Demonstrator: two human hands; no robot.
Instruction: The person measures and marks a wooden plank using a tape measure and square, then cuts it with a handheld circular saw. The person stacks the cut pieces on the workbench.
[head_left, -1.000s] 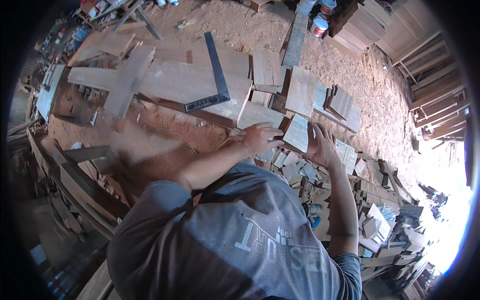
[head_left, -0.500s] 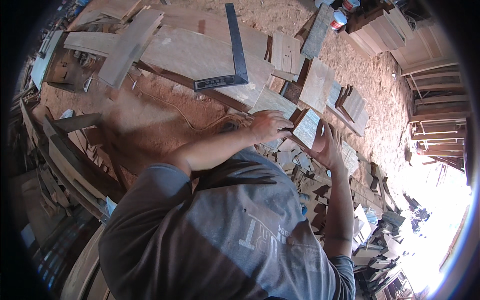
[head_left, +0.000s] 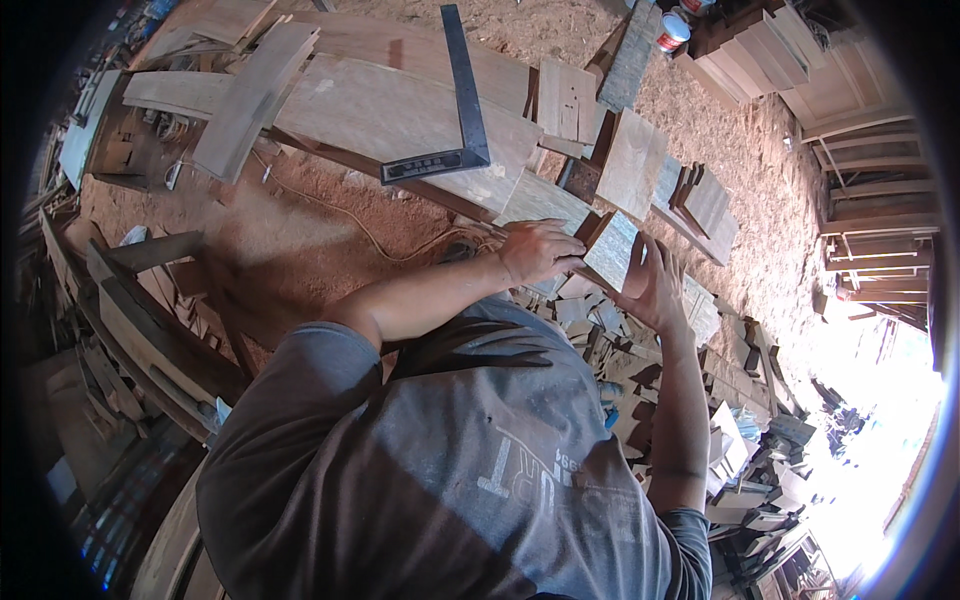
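Just right of the frame's centre, the small wooden block sits between the two hands, its lower edge toward the loose offcuts heaped below. Its upper edge lies close to the squarish board, leaving little room on that side. To the left, the wide board carries a black square, its corner well apart from the fingers. A strip of sandy ground runs beyond the boards toward the right of the frame.

The left hand has its fingers bent at the block's left edge; the right hand is spread along the right edge, thumb low. Whether either grasps it firmly, I cannot tell. The block is four-sided, its top pale and bluish with visible grain, its left side dark brown.
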